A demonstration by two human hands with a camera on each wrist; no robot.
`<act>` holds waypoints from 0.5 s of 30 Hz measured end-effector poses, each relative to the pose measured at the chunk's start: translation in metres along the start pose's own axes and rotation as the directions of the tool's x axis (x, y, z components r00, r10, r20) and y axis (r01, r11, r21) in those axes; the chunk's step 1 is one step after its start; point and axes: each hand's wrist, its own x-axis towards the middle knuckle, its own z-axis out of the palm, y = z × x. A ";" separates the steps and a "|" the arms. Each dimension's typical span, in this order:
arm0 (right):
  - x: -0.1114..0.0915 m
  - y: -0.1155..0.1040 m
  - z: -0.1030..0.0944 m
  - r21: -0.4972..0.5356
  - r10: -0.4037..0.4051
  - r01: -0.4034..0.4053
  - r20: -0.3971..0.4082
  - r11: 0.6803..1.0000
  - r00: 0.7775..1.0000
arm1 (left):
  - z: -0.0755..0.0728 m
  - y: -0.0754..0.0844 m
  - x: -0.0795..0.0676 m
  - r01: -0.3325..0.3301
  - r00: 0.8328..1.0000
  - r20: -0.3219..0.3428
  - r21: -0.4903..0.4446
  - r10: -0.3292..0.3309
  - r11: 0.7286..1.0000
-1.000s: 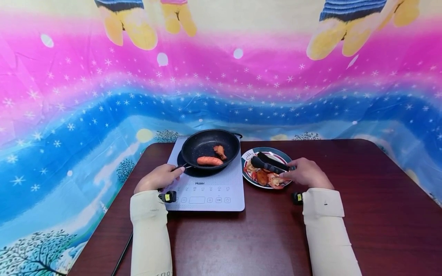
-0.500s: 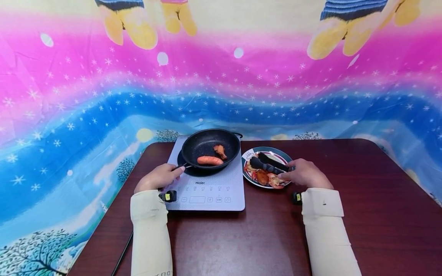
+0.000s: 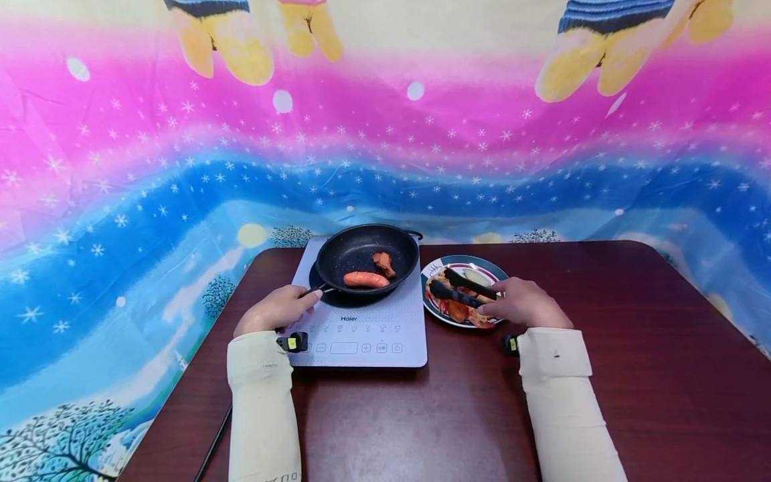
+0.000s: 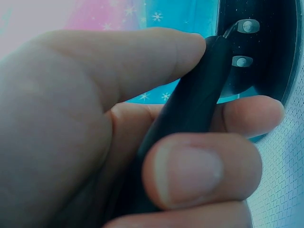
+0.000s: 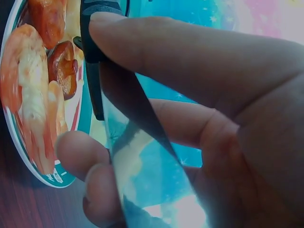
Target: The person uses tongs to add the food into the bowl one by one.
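Observation:
My left hand (image 3: pixel 277 311) grips the black handle (image 4: pixel 194 99) of a frying pan (image 3: pixel 346 258). The pan stands on a white induction cooker (image 3: pixel 355 335), its near side overlapping the dark heating ring. Inside lie a scored sausage (image 3: pixel 365 280) and a browned piece of chicken (image 3: pixel 383 264). To the right, my right hand (image 3: pixel 527 306) holds a pair of tongs (image 3: pixel 448 293), metal-bodied with black tips. Their two arms are spread over a plate (image 3: pixel 442 261) of food. In the right wrist view, shrimp (image 5: pixel 33 90) and browned pieces (image 5: pixel 64 69) show on the plate, beside the tongs.
A dark wooden table (image 3: pixel 434 415) carries everything. Black straps with small cameras sit at both wrists. A black cord (image 3: pixel 213 442) runs along the left side, and a printed cloth (image 3: pixel 385 161) hangs close behind the table.
My right hand has shifted slightly left with the tongs, whose arms now stand wider apart over the plate. My left hand and the pan stay in place.

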 end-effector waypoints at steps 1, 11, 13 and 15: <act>0.000 -0.001 0.001 -0.002 0.001 -0.001 0.001 1.000 1.000 | 0.000 0.000 0.000 -0.002 1.000 0.001 0.000 0.002 1.000; 0.004 -0.006 0.006 -0.032 0.017 -0.017 -0.011 0.999 1.000 | 0.000 -0.001 0.001 -0.005 1.000 -0.004 0.010 0.005 1.000; 0.005 -0.007 0.006 -0.041 0.019 -0.020 -0.018 0.999 1.000 | 0.000 -0.001 0.001 -0.005 1.000 -0.004 0.009 0.005 1.000; 0.004 -0.007 0.006 -0.052 0.018 -0.019 -0.027 0.998 0.999 | 0.000 -0.001 0.001 -0.004 1.000 -0.005 0.009 0.004 1.000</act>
